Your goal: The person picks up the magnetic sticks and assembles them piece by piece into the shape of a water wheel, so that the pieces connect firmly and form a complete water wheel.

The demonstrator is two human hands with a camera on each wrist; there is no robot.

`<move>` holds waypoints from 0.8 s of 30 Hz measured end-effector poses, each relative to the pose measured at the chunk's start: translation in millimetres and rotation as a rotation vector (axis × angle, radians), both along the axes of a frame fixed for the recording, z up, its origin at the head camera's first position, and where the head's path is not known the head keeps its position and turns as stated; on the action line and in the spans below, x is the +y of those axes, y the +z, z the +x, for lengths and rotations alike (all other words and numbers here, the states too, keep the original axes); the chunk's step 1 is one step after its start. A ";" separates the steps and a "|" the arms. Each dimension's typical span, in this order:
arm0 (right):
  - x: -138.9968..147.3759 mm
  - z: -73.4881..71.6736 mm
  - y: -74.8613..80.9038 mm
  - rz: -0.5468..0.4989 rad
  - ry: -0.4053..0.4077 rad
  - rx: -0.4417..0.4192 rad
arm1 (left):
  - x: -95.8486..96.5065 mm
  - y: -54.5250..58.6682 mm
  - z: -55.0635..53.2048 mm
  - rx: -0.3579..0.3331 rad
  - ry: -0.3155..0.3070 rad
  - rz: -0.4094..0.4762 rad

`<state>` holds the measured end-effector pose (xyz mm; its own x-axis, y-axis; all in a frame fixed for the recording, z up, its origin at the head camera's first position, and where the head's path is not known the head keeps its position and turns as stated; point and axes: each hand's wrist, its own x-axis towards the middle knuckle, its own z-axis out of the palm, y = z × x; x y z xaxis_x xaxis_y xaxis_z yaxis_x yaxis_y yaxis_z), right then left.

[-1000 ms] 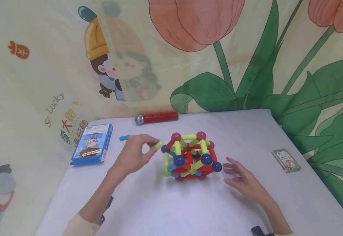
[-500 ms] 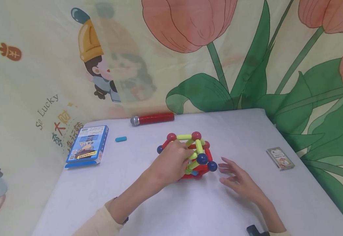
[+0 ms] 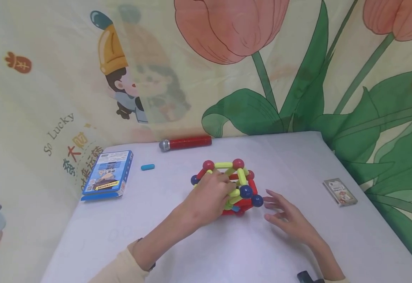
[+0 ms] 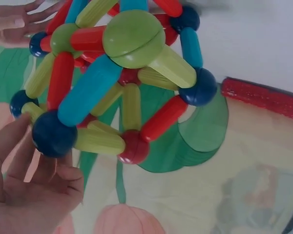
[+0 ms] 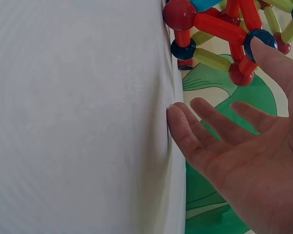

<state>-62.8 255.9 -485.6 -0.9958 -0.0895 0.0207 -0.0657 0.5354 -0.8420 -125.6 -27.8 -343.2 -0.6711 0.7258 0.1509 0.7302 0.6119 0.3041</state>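
Note:
A ball-and-rod model (image 3: 242,177) of red, blue and yellow-green pieces stands mid-table in the head view. My left hand (image 3: 207,196) reaches over its near side and hides part of it. In the left wrist view, that hand's fingers pinch a short yellow-green magnetic rod (image 4: 34,111) between two blue balls; the nearer blue ball (image 4: 53,134) is beside the fingers. To the right of the model is my right hand (image 3: 292,221), fingers loosely spread and holding nothing. Its fingertips are close to a blue ball (image 3: 257,201) at the model's right corner.
A blue rod (image 3: 147,167) lies left of the model, beside a blue box (image 3: 107,173). Near the back edge lies a red microphone-shaped object (image 3: 188,142). A small flat printed box (image 3: 340,192) rests at the right. A printed curtain (image 3: 177,51) hangs behind the table.
My left hand has moved right with the yellow-green rod, from beside the model to its near side, uncovering the blue rod. The right hand has stayed nearly still.

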 end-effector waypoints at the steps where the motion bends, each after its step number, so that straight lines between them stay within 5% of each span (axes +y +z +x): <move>1: -0.2 -0.3 0.3 0.003 0.000 -0.001 | -3.9 0.9 -1.5 -0.008 -0.001 0.027; 4: 0.0 -0.9 0.6 0.009 0.001 -0.007 | -23.6 3.6 -13.1 -0.052 0.022 0.155; 8: 1.4 -0.8 -0.4 0.018 0.006 -0.022 | -68.5 -3.5 -47.9 -0.085 0.190 0.292; 11: 2.9 -0.5 -1.8 0.037 -0.011 -0.038 | -110.1 -27.8 -87.2 -0.084 0.379 0.273; 15: 3.5 0.5 -2.2 0.053 -0.028 -0.057 | -157.5 -71.9 -132.3 -0.135 0.558 0.115; 20: 2.1 -0.1 -2.2 0.045 -0.018 -0.055 | -184.0 -107.9 -154.6 -0.189 0.588 -0.044; 24: 1.0 -2.4 -2.3 0.043 -0.012 -0.048 | -187.7 -121.8 -162.5 -0.079 0.534 -0.130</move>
<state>-65.2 256.9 -488.0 -0.9965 -0.0772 -0.0306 -0.0190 0.5716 -0.8203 -288.1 -215.5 -465.0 -0.9567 0.2906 0.0167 0.2858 0.9271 0.2424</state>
